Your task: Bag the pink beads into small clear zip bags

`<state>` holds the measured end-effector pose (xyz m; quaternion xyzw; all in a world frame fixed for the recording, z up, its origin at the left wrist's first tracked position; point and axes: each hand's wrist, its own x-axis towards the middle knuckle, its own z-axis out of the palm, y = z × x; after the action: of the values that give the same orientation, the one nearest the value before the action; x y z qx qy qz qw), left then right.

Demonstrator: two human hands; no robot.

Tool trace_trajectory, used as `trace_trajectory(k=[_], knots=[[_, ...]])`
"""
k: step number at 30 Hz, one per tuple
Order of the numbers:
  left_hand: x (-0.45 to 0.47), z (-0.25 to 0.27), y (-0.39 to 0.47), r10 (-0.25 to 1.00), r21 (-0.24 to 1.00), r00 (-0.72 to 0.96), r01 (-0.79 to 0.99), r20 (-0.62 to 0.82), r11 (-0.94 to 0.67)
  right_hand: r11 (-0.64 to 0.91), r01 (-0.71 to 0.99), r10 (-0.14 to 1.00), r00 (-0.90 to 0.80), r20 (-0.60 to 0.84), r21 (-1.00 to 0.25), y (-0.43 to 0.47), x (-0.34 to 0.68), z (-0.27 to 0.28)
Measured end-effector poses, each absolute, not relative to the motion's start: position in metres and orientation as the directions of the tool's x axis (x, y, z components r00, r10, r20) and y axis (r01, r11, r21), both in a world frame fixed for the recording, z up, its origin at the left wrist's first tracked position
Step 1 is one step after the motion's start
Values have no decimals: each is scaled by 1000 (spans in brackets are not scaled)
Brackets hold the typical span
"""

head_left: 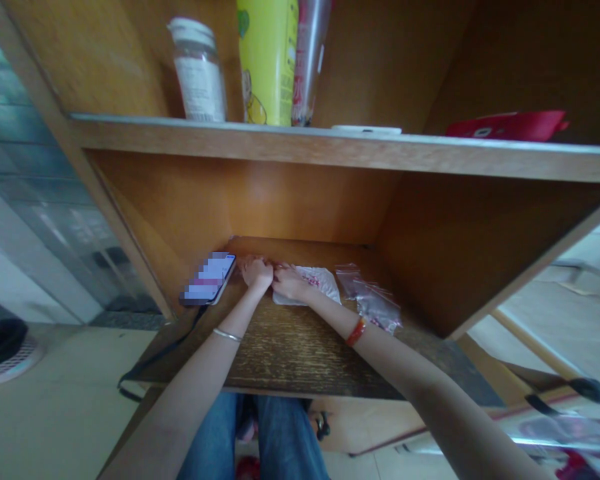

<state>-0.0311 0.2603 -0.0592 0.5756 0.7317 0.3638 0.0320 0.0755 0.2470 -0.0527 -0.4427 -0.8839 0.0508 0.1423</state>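
Note:
Both hands meet over the back part of a worn brown desk top (290, 347). My left hand (257, 273), with a silver bangle on its wrist, is closed with the fingers bent away from view. What its fingertips hold is too small to tell. My right hand (291, 283), with an orange-red bracelet on the wrist, touches it from the right, fingers drawn together and their tips hidden. Under and beside the right hand lies a white packet with red print (325, 283). To its right are clear zip bags (377, 305). A phone (209, 280) lies left of my left hand.
A shelf edge (260, 140) runs above the hands. On it stand a white-capped bottle (200, 83), a yellow canister (267, 67) and a clear tube-like container (310, 60), with a red pouch (505, 127) at right. A dark strap (180, 340) hangs over the desk's left edge.

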Motion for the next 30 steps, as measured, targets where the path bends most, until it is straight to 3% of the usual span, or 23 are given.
trace_trajectory(k=[13,21,23,26,30], knots=[[-27,-58,257,882,495,-230,869,412,-5,626,761,774,-579,257,-171,228,88,-43],[-19,-52,250,829,476,-44,835,557,-276,544,816,830,-488,272,-196,211,134,-13],[-16,-51,248,816,458,15,821,578,-340,439,878,884,-383,269,-192,211,162,-4],[-12,-50,243,810,421,76,824,581,-379,260,934,961,-226,158,-245,214,216,6],[-6,-52,239,811,364,155,835,564,-413,189,957,970,-217,-107,-219,212,282,12]])
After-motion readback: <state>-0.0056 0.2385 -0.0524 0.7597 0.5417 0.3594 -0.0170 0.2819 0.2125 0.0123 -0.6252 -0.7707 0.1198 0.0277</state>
